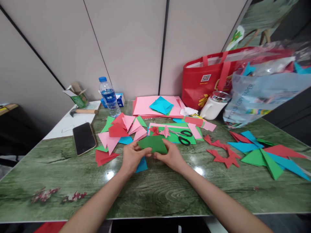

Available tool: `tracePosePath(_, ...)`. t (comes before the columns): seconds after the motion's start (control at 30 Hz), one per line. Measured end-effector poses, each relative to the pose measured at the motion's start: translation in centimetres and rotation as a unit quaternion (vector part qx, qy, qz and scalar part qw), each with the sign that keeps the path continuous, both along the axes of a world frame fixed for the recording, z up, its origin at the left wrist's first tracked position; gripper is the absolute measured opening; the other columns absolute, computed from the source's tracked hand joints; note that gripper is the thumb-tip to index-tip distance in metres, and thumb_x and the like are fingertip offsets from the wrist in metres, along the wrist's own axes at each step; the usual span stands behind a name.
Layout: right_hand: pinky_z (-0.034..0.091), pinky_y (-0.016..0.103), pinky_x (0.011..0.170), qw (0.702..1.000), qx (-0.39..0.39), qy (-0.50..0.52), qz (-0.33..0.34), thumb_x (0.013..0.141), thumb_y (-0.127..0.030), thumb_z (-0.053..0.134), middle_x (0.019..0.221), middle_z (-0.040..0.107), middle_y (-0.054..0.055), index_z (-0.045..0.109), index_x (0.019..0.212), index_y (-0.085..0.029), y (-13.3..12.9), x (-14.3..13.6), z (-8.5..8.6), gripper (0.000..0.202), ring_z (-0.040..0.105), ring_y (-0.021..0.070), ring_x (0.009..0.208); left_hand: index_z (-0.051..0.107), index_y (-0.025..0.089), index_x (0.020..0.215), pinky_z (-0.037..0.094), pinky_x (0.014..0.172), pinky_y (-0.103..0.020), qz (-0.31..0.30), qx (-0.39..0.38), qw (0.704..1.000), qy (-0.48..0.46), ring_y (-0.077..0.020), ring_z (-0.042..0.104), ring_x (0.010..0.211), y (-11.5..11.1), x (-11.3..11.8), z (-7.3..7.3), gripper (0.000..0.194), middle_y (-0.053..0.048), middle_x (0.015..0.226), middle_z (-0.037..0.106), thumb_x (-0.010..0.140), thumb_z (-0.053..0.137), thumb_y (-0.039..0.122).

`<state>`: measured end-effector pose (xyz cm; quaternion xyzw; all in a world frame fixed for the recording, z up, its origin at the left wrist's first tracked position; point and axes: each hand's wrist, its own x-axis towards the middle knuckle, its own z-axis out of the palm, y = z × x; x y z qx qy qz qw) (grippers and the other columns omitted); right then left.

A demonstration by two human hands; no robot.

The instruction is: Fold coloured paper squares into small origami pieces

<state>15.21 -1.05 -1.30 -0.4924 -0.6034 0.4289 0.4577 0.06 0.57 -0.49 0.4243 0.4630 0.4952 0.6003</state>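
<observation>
A piece of green paper point(153, 144) is held up between both hands above the table. My left hand point(133, 156) pinches its left end, thumb on the near face. At the other end my right hand point(172, 156) grips it, with the thumb low along the edge. Part of a blue paper piece point(142, 165) shows on the table below my left hand. Just beyond the green paper lie black-handled scissors point(182, 137) and a small pink folded paper point(165, 131). A loose pile of pink, red, green and blue paper pieces point(119, 127) spreads to the left.
Left are a phone point(84, 138), a hammer point(84, 111) and a water bottle point(109, 97). Behind are pink sheets point(143, 105), a white mug point(213, 106), a red bag point(195, 84) and a plastic paper bag point(255, 97). Red cut paper point(225, 155) and folded coloured pieces point(257, 158) lie right.
</observation>
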Motion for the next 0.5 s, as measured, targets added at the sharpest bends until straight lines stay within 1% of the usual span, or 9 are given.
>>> tracePosePath(0.07, 0.049, 0.026, 0.059, 0.999, -0.015, 0.033, 0.021, 0.064, -0.013, 0.057, 0.069, 0.062, -0.002, 0.054, 0.087, -0.018, -0.01, 0.11, 0.19, 0.023, 0.059, 0.0144, 0.062, 0.065, 0.01, 0.08, 0.055, 0.054, -0.026, 0.002, 0.004, 1.0, 0.001, -0.0162, 0.065, 0.058, 0.08, -0.1, 0.07, 0.036, -0.004, 0.071, 0.071, 0.05, 0.08, 0.024)
tracePosePath(0.13, 0.05, 0.027, 0.063, 0.997, -0.021, 0.054, 0.045, 0.065, -0.012, 0.055, 0.073, 0.063, -0.001, 0.054, 0.087, -0.018, -0.04, 0.23, 0.33, 0.023, 0.061, 0.0149, 0.065, 0.065, 0.01, 0.082, 0.055, 0.055, -0.026, 0.005, 0.008, 1.0, 0.0, -0.0168, 0.065, 0.06, 0.18, -0.2, 0.16, 0.038, -0.005, 0.072, 0.072, 0.05, 0.079, 0.024)
tracePosePath(0.23, 0.051, 0.028, 0.066, 0.998, -0.002, 0.023, 0.057, 0.064, -0.017, 0.061, 0.085, 0.065, 0.002, 0.056, 0.091, -0.017, -0.07, 0.37, 0.51, 0.027, 0.062, 0.017, 0.074, 0.064, 0.01, 0.083, 0.055, 0.054, -0.027, 0.006, 0.021, 1.0, 0.011, -0.0169, 0.065, 0.059, 0.23, -0.27, 0.37, 0.037, -0.005, 0.072, 0.071, 0.051, 0.079, 0.023)
tracePosePath(0.3, 0.05, 0.028, 0.062, 0.999, -0.011, -0.01, 0.044, 0.065, -0.022, 0.064, 0.079, 0.066, 0.003, 0.057, 0.086, -0.017, -0.04, 0.4, 0.51, 0.023, 0.061, 0.0171, 0.069, 0.064, 0.011, 0.08, 0.055, 0.054, -0.028, -0.009, 0.027, 0.999, 0.036, -0.0172, 0.065, 0.058, 0.16, -0.21, 0.53, 0.034, -0.005, 0.071, 0.071, 0.052, 0.078, 0.022)
tracePosePath(0.4, 0.048, 0.028, 0.054, 0.998, -0.058, -0.027, 0.028, 0.07, -0.026, 0.06, 0.062, 0.064, 0.0, 0.056, 0.073, -0.017, 0.12, 0.39, 0.21, 0.011, 0.06, 0.0161, 0.055, 0.061, 0.011, 0.08, 0.055, 0.06, -0.028, -0.051, 0.035, 0.996, 0.061, -0.0185, 0.067, 0.064, 0.0, -0.01, 0.6, 0.033, -0.006, 0.074, 0.071, 0.051, 0.076, 0.018)
tracePosePath(0.5, 0.047, 0.028, 0.052, 0.997, -0.057, -0.045, 0.005, 0.068, -0.025, 0.061, 0.061, 0.064, 0.001, 0.056, 0.072, -0.017, 0.31, 0.4, -0.23, 0.011, 0.06, 0.0171, 0.054, 0.056, 0.012, 0.091, 0.055, 0.063, -0.026, -0.067, 0.055, 0.994, 0.069, -0.0192, 0.067, 0.069, -0.08, 0.12, 0.42, 0.044, -0.006, 0.078, 0.071, 0.051, 0.074, 0.012)
